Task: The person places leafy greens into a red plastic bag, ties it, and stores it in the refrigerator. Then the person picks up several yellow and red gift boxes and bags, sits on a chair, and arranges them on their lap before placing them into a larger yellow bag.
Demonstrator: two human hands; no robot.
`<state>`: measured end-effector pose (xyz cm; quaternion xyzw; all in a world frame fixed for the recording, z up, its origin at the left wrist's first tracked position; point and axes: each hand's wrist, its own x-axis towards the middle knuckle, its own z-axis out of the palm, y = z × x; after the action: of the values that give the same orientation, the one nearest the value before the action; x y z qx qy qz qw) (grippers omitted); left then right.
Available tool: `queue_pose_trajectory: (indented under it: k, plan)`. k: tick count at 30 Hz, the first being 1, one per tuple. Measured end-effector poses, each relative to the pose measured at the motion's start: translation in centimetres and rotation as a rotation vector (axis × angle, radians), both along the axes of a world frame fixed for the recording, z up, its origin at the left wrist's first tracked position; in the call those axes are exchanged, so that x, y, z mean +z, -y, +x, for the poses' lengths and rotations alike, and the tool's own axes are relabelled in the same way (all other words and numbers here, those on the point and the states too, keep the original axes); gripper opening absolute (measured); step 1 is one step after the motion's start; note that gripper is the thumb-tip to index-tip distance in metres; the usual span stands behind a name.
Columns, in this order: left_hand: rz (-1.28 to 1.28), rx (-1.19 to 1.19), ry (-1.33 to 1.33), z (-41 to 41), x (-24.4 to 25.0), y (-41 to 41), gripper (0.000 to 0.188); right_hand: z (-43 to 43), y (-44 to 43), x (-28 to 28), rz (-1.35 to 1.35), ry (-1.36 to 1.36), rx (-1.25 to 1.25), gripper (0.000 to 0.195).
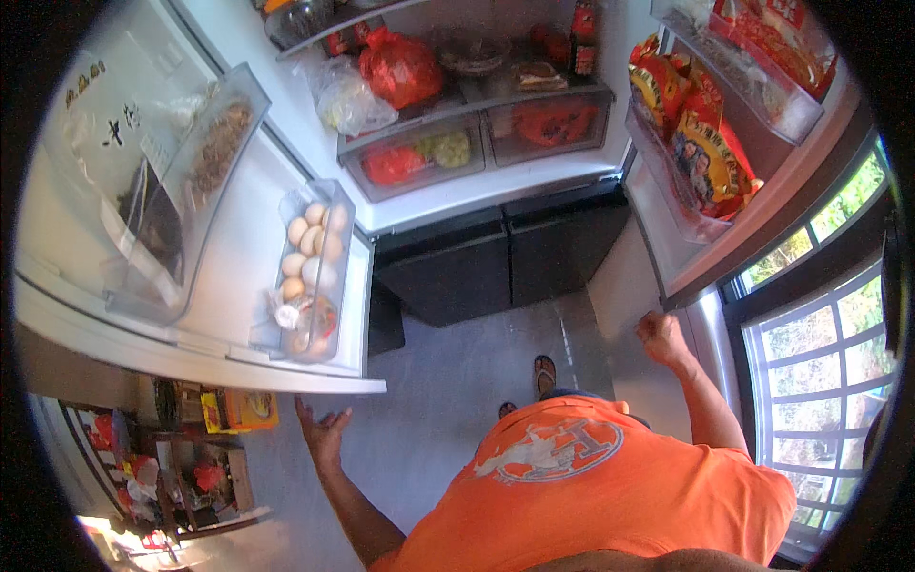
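Both doors of a refrigerator stand wide apart before me. My left hand (325,432) has its fingers spread just past the outer edge of the left door (214,357); whether a fingertip touches it is unclear. My right hand (661,339), fingers curled, is close to the lower outer edge of the right door (743,247), with nothing visible in it. Eggs (307,242) fill a clear bin on the left door, with a knotted plastic bag (307,314) among them. Red and yellow food packets (704,154) stand in the right door's bin.
Inside, a red plastic bag (402,68) and a clear bag (350,96) sit on a shelf above two clear drawers (422,154). Dark lower drawer fronts (443,268) stand below. A cluttered rack (207,472) is at lower left, a barred window (822,400) at right.
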<state>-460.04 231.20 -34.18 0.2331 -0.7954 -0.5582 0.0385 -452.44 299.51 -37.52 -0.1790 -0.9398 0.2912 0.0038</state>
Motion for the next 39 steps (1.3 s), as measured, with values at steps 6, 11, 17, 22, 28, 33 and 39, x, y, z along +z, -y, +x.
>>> queue_pose_trajectory:
  k: [6, 11, 17, 22, 28, 33, 39]
  plan:
    - [0.131, -0.124, -0.175, -2.5, 1.1, 0.1, 0.108, 3.1, -3.1, 1.1, 0.045, -0.252, -0.295, 0.021]
    - [0.060, -0.143, -0.157, -2.9, 2.1, -0.6, 0.097, 3.6, -4.8, 4.2, 0.145, -0.349, -0.581, 0.023]
    - [-0.222, -0.323, 0.043, -2.8, 4.2, -4.4, 0.090, 3.6, -7.4, 5.2, 0.112, -0.469, -0.601, 0.072]
    - [-0.017, -0.379, -0.313, -2.8, 5.2, -12.7, 0.058, 2.9, -9.5, 5.6, -0.055, -0.487, -0.491, 0.079]
    - [-0.060, -0.621, -0.254, -5.6, 4.5, -19.7, 0.041, 3.5, -10.5, 5.8, -0.126, -0.477, -0.383, 0.076]
    - [-0.449, -0.640, -0.274, -8.9, 3.4, -26.3, 0.036, 2.6, -8.4, 7.0, -0.169, -0.483, -0.292, 0.079]
    - [-0.580, -0.564, -0.333, -14.7, 2.3, -34.5, 0.050, -0.5, -4.6, 8.4, -0.089, -0.519, -0.017, 0.039]
